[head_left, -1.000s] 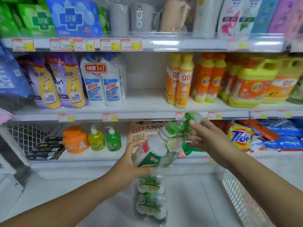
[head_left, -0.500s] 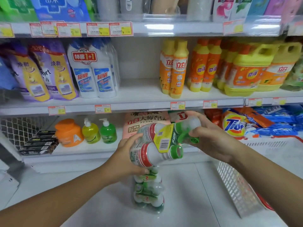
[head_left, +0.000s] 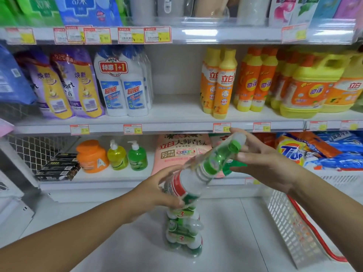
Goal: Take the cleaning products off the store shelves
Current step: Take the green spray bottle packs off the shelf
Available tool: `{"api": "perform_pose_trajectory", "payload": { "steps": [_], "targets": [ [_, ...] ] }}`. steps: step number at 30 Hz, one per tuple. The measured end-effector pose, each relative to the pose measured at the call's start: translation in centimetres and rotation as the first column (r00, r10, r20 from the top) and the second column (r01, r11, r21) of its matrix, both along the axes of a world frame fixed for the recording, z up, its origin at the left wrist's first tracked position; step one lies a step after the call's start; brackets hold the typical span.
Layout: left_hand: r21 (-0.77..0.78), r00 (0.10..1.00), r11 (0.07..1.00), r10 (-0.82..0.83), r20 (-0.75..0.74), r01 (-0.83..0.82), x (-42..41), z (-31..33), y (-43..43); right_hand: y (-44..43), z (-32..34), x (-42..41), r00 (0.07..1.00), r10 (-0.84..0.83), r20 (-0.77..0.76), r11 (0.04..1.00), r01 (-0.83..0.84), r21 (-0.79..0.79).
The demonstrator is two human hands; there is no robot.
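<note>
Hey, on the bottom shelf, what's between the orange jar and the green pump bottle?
A yellow pump bottle stands there, with the orange jar on its left and the green pump bottle on its right. The head view shows it.

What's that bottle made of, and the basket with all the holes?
Bottle: looks like smooth white plastic with a green cap, wrapped in clear film that shines and crinkles. Basket: probably matte white plastic, moulded in a grid of small holes, with a red rim; painted metal isn't ruled out.

Left hand (head_left: 157, 191) and right hand (head_left: 261, 165) hold a wrapped bottle pack (head_left: 193, 178) before shelves (head_left: 176, 112).
</note>
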State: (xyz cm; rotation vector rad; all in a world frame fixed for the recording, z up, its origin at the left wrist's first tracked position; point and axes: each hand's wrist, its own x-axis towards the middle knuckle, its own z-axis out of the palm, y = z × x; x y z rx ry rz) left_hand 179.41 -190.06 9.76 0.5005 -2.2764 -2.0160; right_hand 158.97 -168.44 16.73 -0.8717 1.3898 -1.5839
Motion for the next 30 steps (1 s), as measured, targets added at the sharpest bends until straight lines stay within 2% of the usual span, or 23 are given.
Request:
{"api": "perform_pose_trajectory", "payload": {
  "steps": [3, 5, 8, 10, 12, 13, 15, 17, 19, 22, 26, 30],
  "targets": [
    [0.072, 1.000, 0.997, -0.018, 0.023, 0.016, -0.5, 0.3, 0.8, -0.6, 0.5, 0.5, 0.975, -0.166, -0.145, 0.986, 0.168, 0.001],
    [0.020, 0.999, 1.000, 0.023, 0.027, -0.023, -1.2, 0.0, 1.3, -1.3, 1.0, 1.4, 0.911, -0.338, -0.236, 0.939, 0.343, -0.022],
    [-0.062, 0.995, 0.993, 0.103, 0.000, -0.103, -2.2, 0.1, 1.4, -2.1, 1.4, 2.3, 0.811, -0.483, -0.330, 0.869, 0.489, -0.068],
    [-0.098, 0.990, 0.986, 0.137, -0.020, -0.138, -2.7, 0.5, 1.2, -2.6, 1.5, 2.8, 0.748, -0.558, -0.359, 0.822, 0.557, -0.116],
    [-0.080, 0.988, 0.985, 0.151, -0.026, -0.152, -2.8, 1.3, 1.2, -3.0, 1.7, 3.0, 0.728, -0.594, -0.343, 0.799, 0.585, -0.141],
    [-0.064, 0.989, 0.987, 0.147, -0.029, -0.149, -2.7, 1.7, 1.2, -3.1, 1.8, 2.8, 0.744, -0.583, -0.328, 0.807, 0.578, -0.123],
    [-0.038, 0.986, 0.986, 0.161, -0.042, -0.163, -2.5, 2.3, 1.1, -2.9, 2.0, 1.9, 0.841, -0.468, -0.271, 0.878, 0.476, -0.039],
    [-0.017, 0.981, 0.983, 0.182, -0.060, -0.184, -2.4, 2.8, 0.9, -2.5, 1.6, 1.5, 0.941, -0.200, -0.274, 0.963, 0.240, 0.122],
    [-0.007, 0.976, 0.978, 0.206, -0.072, -0.207, -2.7, 3.0, 0.5, -2.5, 0.2, 2.4, 0.941, 0.016, -0.339, 0.969, 0.069, 0.237],
    [-0.041, 0.970, 0.974, 0.216, -0.109, -0.222, -3.7, 3.7, -0.4, -3.7, -1.6, 2.7, 0.902, -0.095, -0.422, 0.975, 0.170, 0.145],
    [-0.185, 0.966, 0.956, 0.199, -0.166, -0.229, -6.6, 5.9, -3.5, -6.8, -0.8, 0.2, 0.826, -0.229, -0.515, 0.945, 0.316, 0.088],
    [-0.354, 0.953, 0.895, 0.197, -0.229, -0.270, -10.5, 8.1, -8.1, -11.7, 1.0, -3.7, 0.750, -0.280, -0.599, 0.939, 0.345, -0.007]
  ]
}}
